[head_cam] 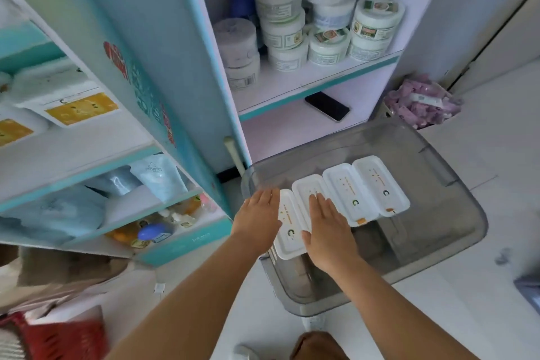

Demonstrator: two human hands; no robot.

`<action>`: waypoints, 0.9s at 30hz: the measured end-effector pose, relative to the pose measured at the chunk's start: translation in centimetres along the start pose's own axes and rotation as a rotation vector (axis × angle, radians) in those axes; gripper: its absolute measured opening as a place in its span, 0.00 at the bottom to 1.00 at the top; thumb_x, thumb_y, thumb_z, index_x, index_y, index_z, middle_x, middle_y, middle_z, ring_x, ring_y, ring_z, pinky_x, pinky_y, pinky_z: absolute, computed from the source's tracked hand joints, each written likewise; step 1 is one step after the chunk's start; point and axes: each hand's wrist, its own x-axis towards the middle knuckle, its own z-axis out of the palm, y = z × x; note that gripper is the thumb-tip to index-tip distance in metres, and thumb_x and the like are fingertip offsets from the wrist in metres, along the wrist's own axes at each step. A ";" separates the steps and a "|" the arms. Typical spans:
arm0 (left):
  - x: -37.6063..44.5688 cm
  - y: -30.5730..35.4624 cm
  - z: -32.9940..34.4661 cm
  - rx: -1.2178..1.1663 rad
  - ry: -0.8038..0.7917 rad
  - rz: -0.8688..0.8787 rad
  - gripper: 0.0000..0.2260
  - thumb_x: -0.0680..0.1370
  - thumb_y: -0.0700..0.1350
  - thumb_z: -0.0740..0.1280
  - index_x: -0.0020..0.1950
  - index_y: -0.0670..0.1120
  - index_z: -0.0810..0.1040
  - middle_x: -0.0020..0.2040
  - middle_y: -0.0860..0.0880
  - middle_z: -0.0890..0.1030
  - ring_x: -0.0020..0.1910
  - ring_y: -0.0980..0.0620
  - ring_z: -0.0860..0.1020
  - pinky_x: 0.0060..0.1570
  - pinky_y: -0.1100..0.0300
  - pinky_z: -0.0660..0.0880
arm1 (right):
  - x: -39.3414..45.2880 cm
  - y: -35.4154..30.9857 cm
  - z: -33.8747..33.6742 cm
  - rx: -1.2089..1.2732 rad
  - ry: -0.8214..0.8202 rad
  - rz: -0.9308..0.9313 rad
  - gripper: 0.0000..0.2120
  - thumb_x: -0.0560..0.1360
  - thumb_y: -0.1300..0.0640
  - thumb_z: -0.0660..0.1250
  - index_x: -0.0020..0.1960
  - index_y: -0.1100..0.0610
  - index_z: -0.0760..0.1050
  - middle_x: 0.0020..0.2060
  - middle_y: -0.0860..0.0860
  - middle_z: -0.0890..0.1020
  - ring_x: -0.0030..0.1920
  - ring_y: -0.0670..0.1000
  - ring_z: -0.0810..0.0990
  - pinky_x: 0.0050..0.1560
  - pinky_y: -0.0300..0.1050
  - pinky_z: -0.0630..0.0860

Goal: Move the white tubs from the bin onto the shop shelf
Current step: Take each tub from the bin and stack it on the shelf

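Several flat white tubs with orange marks lie side by side in a grey see-through bin (455, 213) on the floor. My left hand (258, 218) is flat and open at the left edge of the nearest tub (289, 231). My right hand (327, 228) is spread open at that tub's right side, its fingers lying over the second tub (306, 190). Two more tubs (347, 196) (380, 184) lie further right. Neither hand has closed on anything. Similar white tubs with yellow labels (61, 93) stand on the shop shelf (96, 152) at the left.
Round white jars (280, 20) are stacked on a shelf in the middle unit. A black phone (326, 106) lies on the shelf below. A bag of purple packets (423, 102) sits on the floor behind the bin. A red basket (58, 336) stands at the bottom left.
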 end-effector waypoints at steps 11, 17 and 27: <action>9.1 0.4 5.6 0.059 -0.262 0.003 0.31 0.80 0.49 0.62 0.77 0.46 0.49 0.76 0.48 0.57 0.74 0.47 0.58 0.71 0.52 0.61 | 4.4 4.1 6.1 0.314 -0.053 0.296 0.38 0.79 0.49 0.60 0.77 0.59 0.40 0.77 0.56 0.47 0.77 0.55 0.49 0.74 0.48 0.54; 14.2 0.1 8.3 0.104 -0.382 0.074 0.33 0.81 0.51 0.59 0.78 0.44 0.44 0.77 0.45 0.55 0.75 0.45 0.57 0.72 0.52 0.58 | 7.4 4.5 9.0 0.662 0.060 0.649 0.39 0.78 0.55 0.61 0.77 0.61 0.37 0.78 0.54 0.45 0.77 0.53 0.48 0.75 0.47 0.53; 16.6 0.3 12.4 0.061 -0.323 0.106 0.33 0.81 0.51 0.60 0.78 0.45 0.44 0.78 0.46 0.45 0.75 0.44 0.54 0.71 0.52 0.60 | 10.0 5.2 12.5 1.013 0.368 1.036 0.28 0.77 0.65 0.57 0.75 0.55 0.52 0.67 0.55 0.70 0.64 0.58 0.73 0.57 0.49 0.72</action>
